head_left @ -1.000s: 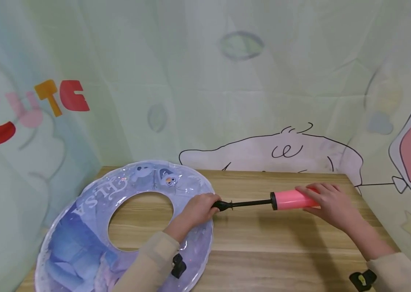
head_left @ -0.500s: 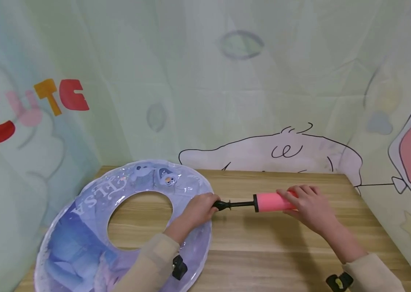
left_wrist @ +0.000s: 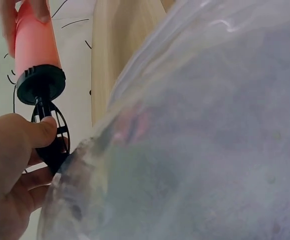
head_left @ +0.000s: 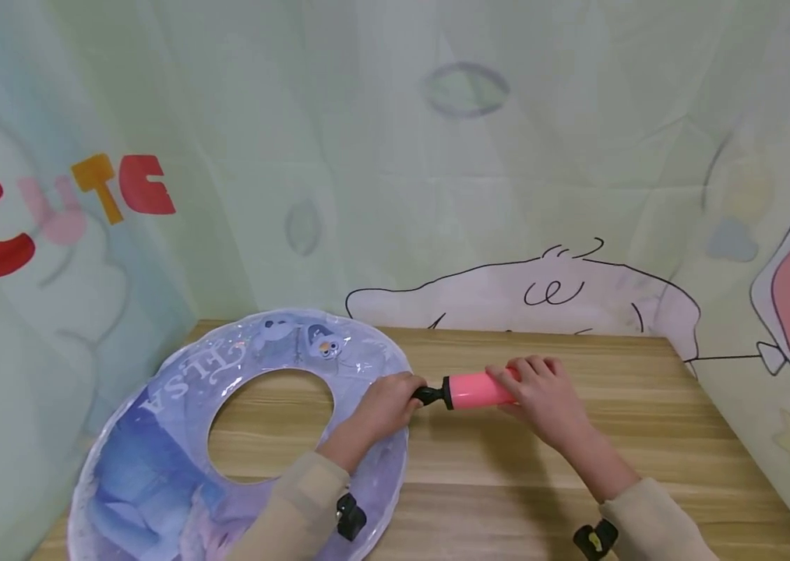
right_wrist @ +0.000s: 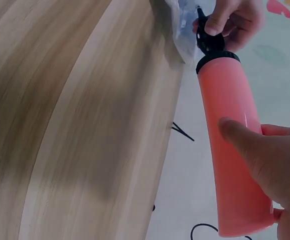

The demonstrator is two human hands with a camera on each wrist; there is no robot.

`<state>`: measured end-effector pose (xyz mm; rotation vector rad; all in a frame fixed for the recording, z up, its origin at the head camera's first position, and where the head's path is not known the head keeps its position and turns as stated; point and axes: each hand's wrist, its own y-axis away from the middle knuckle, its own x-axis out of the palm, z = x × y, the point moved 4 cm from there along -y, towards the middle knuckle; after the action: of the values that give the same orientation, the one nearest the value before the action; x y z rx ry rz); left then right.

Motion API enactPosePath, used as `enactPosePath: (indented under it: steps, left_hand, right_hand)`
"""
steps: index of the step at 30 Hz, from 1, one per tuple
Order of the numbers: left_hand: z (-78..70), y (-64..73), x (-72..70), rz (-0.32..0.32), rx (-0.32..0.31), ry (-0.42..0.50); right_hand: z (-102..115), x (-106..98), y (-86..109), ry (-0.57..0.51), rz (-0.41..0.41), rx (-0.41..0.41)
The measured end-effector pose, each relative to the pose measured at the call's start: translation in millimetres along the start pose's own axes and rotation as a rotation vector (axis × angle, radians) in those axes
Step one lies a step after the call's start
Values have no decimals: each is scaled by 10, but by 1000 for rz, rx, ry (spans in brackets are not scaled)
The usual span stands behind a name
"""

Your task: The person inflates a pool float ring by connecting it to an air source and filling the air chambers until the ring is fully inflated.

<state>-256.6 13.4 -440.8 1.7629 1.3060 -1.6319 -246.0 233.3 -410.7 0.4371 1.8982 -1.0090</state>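
Note:
A pink hand pump [head_left: 474, 389] with black end parts lies level above the table. My right hand [head_left: 542, 396] grips its pink barrel, thumb along the side in the right wrist view. My left hand [head_left: 384, 405] pinches the pump's black handle end [left_wrist: 52, 150] between thumb and fingers, right at the edge of the swim ring. Little of the black rod shows between handle and barrel. The inflated swim ring [head_left: 128, 460], blue and purple with a snowman and the letters ELSA, lies on the left, under my left forearm. Its clear side [left_wrist: 200, 125] fills much of the left wrist view.
The wooden table [head_left: 507, 514] runs back to a printed curtain [head_left: 395, 179] with cartoon drawings, which also hangs along both sides. Black wrist devices [head_left: 350, 516] sit at both sleeves.
My right hand has moved left with the pink barrel, sliding it along the black rod up to the handle. My left hand and the swim ring have stayed in place.

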Motion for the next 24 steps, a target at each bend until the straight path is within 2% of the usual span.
enactPosePath:
  steps: [6,13,24]
  left_hand:
    - [20,-8,7,42,-52,7]
    - [32,-2,5,94,-81,4]
    - [42,29,27,102,-52,-22]
  right_hand:
    - [2,41,-2,0,6,-23]
    - [-142,58,69,-45,20,-45]
    - [-488,14,327,-108,33,-15]
